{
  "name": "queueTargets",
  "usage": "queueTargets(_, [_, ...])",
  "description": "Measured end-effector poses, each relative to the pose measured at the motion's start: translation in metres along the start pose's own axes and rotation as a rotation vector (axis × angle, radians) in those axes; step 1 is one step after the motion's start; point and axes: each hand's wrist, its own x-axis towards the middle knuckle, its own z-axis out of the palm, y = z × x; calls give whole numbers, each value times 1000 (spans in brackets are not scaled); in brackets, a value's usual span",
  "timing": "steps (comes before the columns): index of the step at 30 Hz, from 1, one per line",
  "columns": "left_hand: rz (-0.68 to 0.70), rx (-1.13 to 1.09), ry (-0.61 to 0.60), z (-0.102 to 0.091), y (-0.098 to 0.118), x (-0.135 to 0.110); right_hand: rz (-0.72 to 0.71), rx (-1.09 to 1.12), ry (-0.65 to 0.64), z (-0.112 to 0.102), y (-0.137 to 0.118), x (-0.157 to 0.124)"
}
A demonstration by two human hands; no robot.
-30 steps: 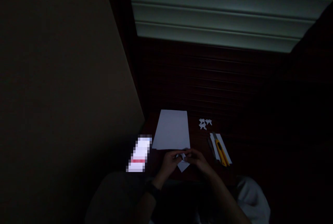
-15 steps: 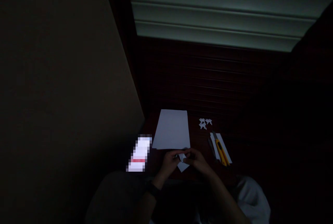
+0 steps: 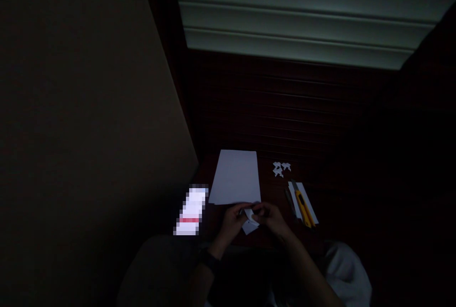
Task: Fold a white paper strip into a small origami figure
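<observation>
A small folded piece of white paper point(image 3: 250, 227) is held between my two hands at the near edge of the dark table. My left hand point(image 3: 233, 220) grips its left side, with a dark band on the wrist. On the right side, my right hand point(image 3: 270, 218) pinches the paper, thumb on the near face. The fingertips of both hands nearly meet behind it, and part of the paper is hidden by them. Just beyond the hands lies a stack of white sheets point(image 3: 235, 177).
Several small folded paper shapes point(image 3: 278, 169) lie at the back right. A yellow utility knife point(image 3: 303, 206) rests on white paper strips point(image 3: 310, 202), with a dark pen-like object point(image 3: 289, 202) beside them. At left is a lit, pixelated phone-like screen point(image 3: 192, 209). A wall point(image 3: 89, 107) rises on the left.
The paper between my hands has shifted shape: its upper layer now bends toward the right thumb, and less of the lower point shows. My hands have barely moved.
</observation>
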Motion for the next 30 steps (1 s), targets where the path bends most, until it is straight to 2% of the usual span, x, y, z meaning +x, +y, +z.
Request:
queueTargets(5, [-137, -72, 86, -1, 9, -3, -10, 6, 88, 0, 3, 2])
queueTargets(12, [-12, 53, 56, 1, 12, -2, -10, -35, 108, 3, 9, 4])
queueTargets(21, [-69, -20, 24, 1, 7, 0, -54, -155, 126, 7, 6, 5])
queueTargets(26, [-74, -54, 5, 3, 11, -1, -75, -125, 60, 6, 7, 4])
queueTargets(30, [-84, -56, -2, 3, 12, -1, -30, -89, 58, 5, 10, 9])
